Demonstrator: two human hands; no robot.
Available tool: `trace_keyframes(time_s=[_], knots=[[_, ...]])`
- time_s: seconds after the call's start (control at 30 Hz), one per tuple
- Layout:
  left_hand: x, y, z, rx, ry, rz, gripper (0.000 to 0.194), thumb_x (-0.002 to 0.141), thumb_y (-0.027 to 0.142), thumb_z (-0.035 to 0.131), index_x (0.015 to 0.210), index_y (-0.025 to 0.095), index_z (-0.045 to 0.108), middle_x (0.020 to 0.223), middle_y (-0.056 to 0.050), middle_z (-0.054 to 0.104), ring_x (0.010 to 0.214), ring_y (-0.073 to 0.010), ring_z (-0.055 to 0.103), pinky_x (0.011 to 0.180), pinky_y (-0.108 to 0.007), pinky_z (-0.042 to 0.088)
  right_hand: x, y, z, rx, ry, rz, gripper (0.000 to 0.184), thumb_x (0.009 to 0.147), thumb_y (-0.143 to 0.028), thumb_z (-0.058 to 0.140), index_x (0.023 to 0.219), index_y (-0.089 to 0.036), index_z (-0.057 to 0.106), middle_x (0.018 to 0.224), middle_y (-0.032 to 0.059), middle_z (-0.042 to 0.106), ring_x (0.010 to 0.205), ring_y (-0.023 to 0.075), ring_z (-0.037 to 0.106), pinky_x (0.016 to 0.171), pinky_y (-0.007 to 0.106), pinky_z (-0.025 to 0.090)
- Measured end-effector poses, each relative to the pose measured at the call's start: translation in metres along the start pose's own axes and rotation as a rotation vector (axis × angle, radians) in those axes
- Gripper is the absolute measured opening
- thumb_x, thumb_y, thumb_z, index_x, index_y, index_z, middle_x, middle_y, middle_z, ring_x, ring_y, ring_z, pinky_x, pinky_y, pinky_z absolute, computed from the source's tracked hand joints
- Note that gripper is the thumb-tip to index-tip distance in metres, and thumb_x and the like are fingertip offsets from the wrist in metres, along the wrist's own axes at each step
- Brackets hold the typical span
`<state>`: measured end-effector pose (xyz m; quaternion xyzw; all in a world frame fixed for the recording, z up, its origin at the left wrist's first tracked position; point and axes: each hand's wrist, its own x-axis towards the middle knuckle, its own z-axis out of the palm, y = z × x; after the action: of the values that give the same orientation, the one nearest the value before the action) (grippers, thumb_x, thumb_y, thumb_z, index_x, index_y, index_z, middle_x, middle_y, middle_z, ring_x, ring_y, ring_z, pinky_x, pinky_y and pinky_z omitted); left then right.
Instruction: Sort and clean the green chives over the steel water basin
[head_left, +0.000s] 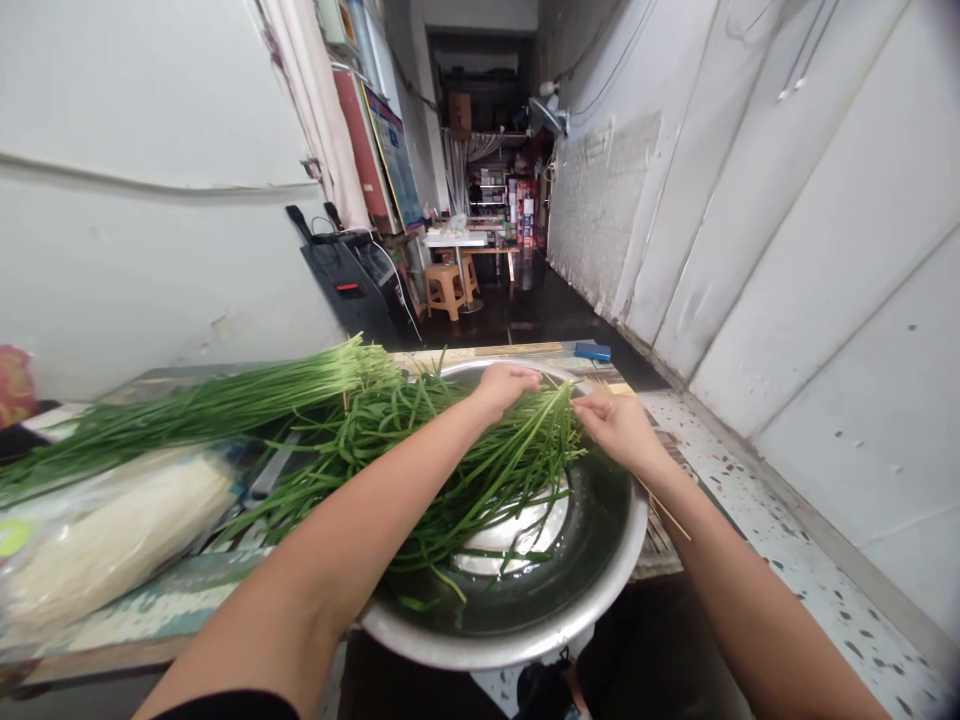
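A large metal basin (517, 655) stands in front of me, with a heap of garlic chives (487, 480) lying in it and spilling over its left side. Above the basin's far part, my left hand (506, 390) is closed in a pinch, and a thin stick shows at its fingertips. My right hand (616, 428) pinches the pale stem ends of some chives at the basin's right rim. A thin wooden skewer (670, 512) shows by my right wrist; whether the hand holds it cannot be seen.
More garlic chives (225, 395) lie in a long bunch on the left. Nearer me are a plastic-wrapped pale package (124, 535) and a knife-like metal blade (274, 468). A blue box (592, 351) lies beyond the basin. Farther off stand stools (445, 290) and a table (456, 240).
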<state>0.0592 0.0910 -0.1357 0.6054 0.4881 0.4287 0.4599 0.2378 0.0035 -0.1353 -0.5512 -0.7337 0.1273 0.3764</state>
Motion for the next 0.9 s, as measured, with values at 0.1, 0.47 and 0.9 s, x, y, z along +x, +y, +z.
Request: trace_keyframes(time_s=[0.1,0.47,0.9], knots=[[0.0001,0.0006,-0.0009,-0.043,-0.009,-0.031,0.016,0.063,0.022,0.068,0.074,0.012,0.072,0.07,-0.006,0.069,0.066,-0.013,0.057,0.075,-0.028,0.043,-0.0001,0.0009,0.0007,-0.008,0.003,-0.001,0.024,0.081,-0.025,0.05,0.088,-0.019,0.072,0.082,0.0018,0.072,0.07,0.0171,0.066,0.065,0.025,0.047],[-0.0034,0.0047,-0.0011,-0.123,-0.047,-0.045,0.014,0.063,0.014,0.066,0.075,0.011,0.072,0.064,-0.004,0.068,0.056,-0.0091,0.051,0.07,-0.026,0.043,0.0015,0.0043,0.0025,-0.006,-0.004,-0.002,0.024,0.082,-0.027,0.05,0.088,-0.02,0.072,0.081,0.0014,0.072,0.07,0.0165,0.065,0.064,0.024,0.046],[-0.0015,0.0031,-0.002,-0.144,-0.058,-0.06,0.015,0.06,0.009,0.064,0.072,0.013,0.072,0.064,-0.003,0.068,0.061,-0.0107,0.055,0.073,-0.026,0.045,0.0002,0.0001,0.0004,-0.021,-0.017,0.008,0.024,0.081,-0.025,0.05,0.089,-0.019,0.072,0.083,0.0015,0.073,0.07,0.0164,0.066,0.066,0.024,0.047]])
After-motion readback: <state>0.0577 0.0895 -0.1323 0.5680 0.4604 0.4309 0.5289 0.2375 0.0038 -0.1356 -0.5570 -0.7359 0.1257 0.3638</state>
